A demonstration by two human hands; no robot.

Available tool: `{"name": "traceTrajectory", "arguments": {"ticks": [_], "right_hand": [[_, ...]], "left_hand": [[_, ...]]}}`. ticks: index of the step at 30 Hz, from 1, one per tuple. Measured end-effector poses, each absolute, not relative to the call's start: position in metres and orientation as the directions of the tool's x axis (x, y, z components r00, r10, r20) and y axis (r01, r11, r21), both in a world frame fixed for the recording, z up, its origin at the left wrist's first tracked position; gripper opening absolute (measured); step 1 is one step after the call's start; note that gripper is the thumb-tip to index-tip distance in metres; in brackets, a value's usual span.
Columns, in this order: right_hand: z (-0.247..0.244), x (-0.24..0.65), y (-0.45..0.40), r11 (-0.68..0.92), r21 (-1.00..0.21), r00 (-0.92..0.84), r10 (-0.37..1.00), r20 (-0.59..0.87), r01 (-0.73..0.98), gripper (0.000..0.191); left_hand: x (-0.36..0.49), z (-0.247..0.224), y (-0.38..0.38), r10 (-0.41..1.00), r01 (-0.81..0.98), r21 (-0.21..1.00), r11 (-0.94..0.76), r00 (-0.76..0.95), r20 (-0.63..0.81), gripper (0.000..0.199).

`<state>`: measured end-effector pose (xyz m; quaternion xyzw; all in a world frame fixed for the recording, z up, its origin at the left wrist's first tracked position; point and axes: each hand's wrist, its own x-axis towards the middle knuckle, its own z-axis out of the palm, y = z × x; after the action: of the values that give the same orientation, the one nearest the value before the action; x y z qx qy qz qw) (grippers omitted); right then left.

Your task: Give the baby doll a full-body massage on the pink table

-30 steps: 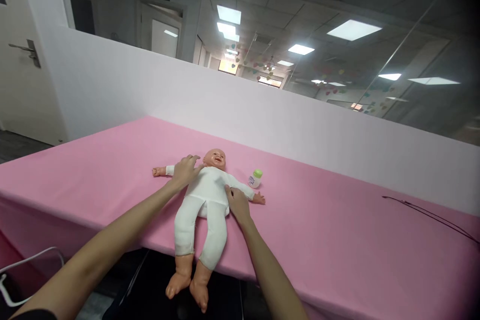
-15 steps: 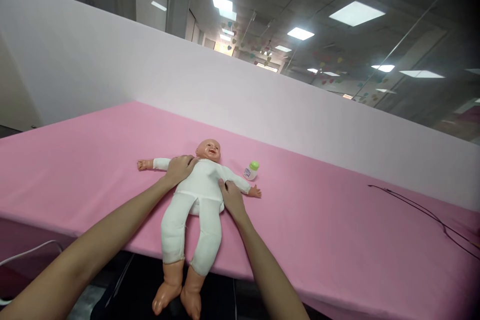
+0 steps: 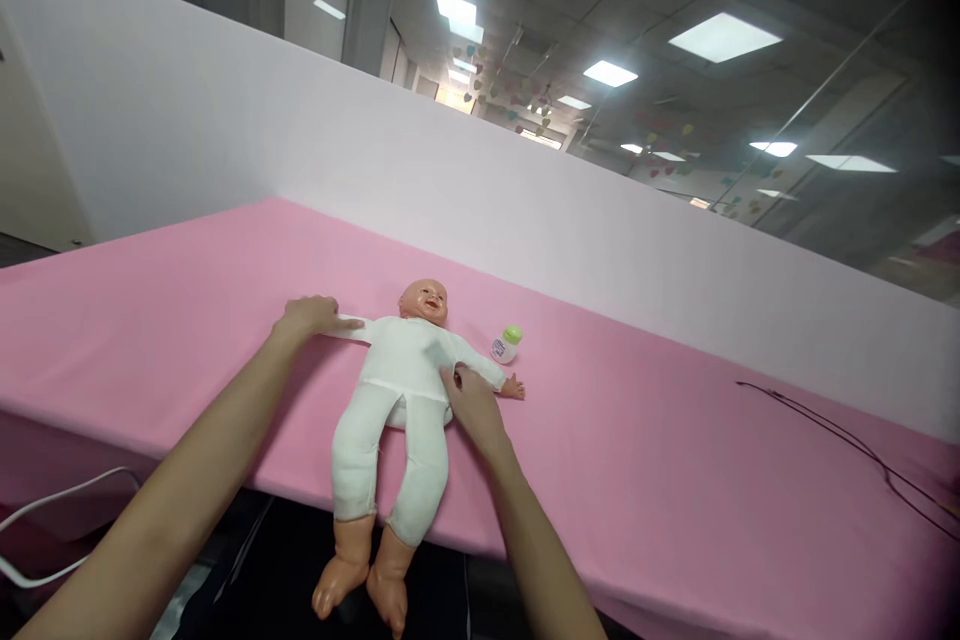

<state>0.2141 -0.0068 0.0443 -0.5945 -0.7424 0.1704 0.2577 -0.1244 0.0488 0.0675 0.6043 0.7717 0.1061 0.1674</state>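
A baby doll (image 3: 405, 360) in a white cloth suit lies on its back, arms spread, with its bare plastic feet past the table's near edge. My left hand (image 3: 309, 316) is wrapped over the doll's outstretched arm at the left, thumb along the near side, hiding the doll's hand there. Against the right side of the doll's torso, my right hand (image 3: 476, 405) is closed with curled fingers, holding the doll's side. A small clear jar with a green lid (image 3: 507, 344) stands beyond the doll's other arm, apart from my hands.
Pink cloth (image 3: 637, 460) covers the table. A white partition wall (image 3: 525, 210) runs along its far side. Thin black cables (image 3: 832, 425) lie at the right. A white cable (image 3: 67, 495) hangs at the lower left, below the table edge.
My left hand has slid outward from the doll's shoulder along its arm toward the doll's hand. My right hand stays at the doll's side. The view has shifted slightly.
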Motion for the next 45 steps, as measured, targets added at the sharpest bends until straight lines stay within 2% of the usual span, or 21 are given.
{"name": "traceTrajectory", "arguments": {"ticks": [2,4,7,9,12,15,18,19,21,23,25,27,29,33,36,39,43,45], "right_hand": [[0.054,0.216,-0.031,0.282,-0.493,-0.200,0.957,0.212,0.823,0.033],[0.057,0.220,-0.062,0.386,-0.463,-0.262,0.914,0.309,0.798,0.025],[0.050,0.233,-0.112,0.652,-0.457,-0.494,0.758,0.426,0.605,0.032],[0.040,0.243,-0.139,0.797,-0.353,-0.623,0.603,0.498,0.489,0.047],[0.022,0.250,-0.165,0.889,-0.249,-0.742,0.458,0.490,0.384,0.063],[0.001,0.243,-0.173,0.887,-0.208,-0.735,0.459,0.499,0.412,0.061],[-0.021,0.232,-0.175,0.850,-0.179,-0.636,0.494,0.593,0.495,0.060],[-0.028,0.230,-0.176,0.846,-0.191,-0.597,0.494,0.632,0.498,0.059],[-0.042,0.229,-0.179,0.833,-0.276,-0.499,0.518,0.694,0.480,0.057],[-0.053,0.232,-0.181,0.771,-0.457,-0.312,0.610,0.728,0.444,0.062],[-0.061,0.233,-0.182,0.660,-0.687,-0.060,0.733,0.678,0.303,0.071],[-0.064,0.234,-0.182,0.567,-0.821,0.123,0.812,0.571,0.070,0.070],[-0.061,0.233,-0.181,0.524,-0.848,0.181,0.844,0.504,-0.083,0.060],[-0.034,0.235,-0.183,0.452,-0.875,0.272,0.876,0.399,-0.172,0.047],[0.002,0.240,-0.171,0.392,-0.902,0.247,0.906,0.344,-0.183,0.036],[0.038,0.233,-0.138,0.342,-0.934,0.045,0.940,0.339,-0.105,0.036],[0.063,0.204,-0.084,0.288,-0.958,-0.195,0.940,0.280,0.014,0.036],[0.068,0.195,-0.068,0.273,-0.962,-0.217,0.939,0.266,0.003,0.036]], "left_hand": [[-0.139,0.070,0.046,0.957,0.867,0.413,0.280,-0.218,-0.190,0.060],[-0.149,0.071,0.043,0.946,0.839,0.446,0.311,-0.227,-0.232,0.063],[-0.152,0.070,0.044,0.945,0.814,0.482,0.324,-0.252,-0.210,0.059],[-0.150,0.069,0.046,0.948,0.814,0.486,0.317,-0.283,-0.144,0.056],[-0.146,0.063,0.053,0.947,0.784,0.554,0.279,-0.321,-0.023,0.057],[-0.140,0.052,0.062,0.914,0.671,0.722,0.170,-0.381,0.139,0.061],[-0.129,0.039,0.072,0.817,0.529,0.849,-0.015,-0.483,0.316,0.064],[-0.124,0.034,0.076,0.783,0.458,0.886,-0.075,-0.523,0.337,0.066],[-0.114,0.026,0.083,0.754,0.255,0.956,-0.148,-0.596,0.276,0.064],[-0.105,0.019,0.090,0.770,0.041,0.984,-0.173,-0.618,0.161,0.048],[-0.097,0.014,0.094,0.784,-0.086,0.978,-0.188,-0.613,0.096,0.033],[-0.091,0.013,0.095,0.779,-0.121,0.965,-0.231,-0.617,0.109,0.033],[-0.084,0.016,0.093,0.760,-0.111,0.950,-0.292,-0.630,0.161,0.034],[-0.068,0.030,0.083,0.712,-0.062,0.907,-0.416,-0.643,0.282,0.030],[-0.054,0.040,0.072,0.694,0.021,0.866,-0.499,-0.590,0.414,0.023],[-0.039,0.041,0.061,0.728,0.113,0.837,-0.535,-0.441,0.525,0.024],[-0.024,0.032,0.051,0.816,0.237,0.837,-0.493,-0.207,0.539,0.029],[-0.021,0.028,0.051,0.833,0.272,0.837,-0.474,-0.169,0.526,0.030]]}}
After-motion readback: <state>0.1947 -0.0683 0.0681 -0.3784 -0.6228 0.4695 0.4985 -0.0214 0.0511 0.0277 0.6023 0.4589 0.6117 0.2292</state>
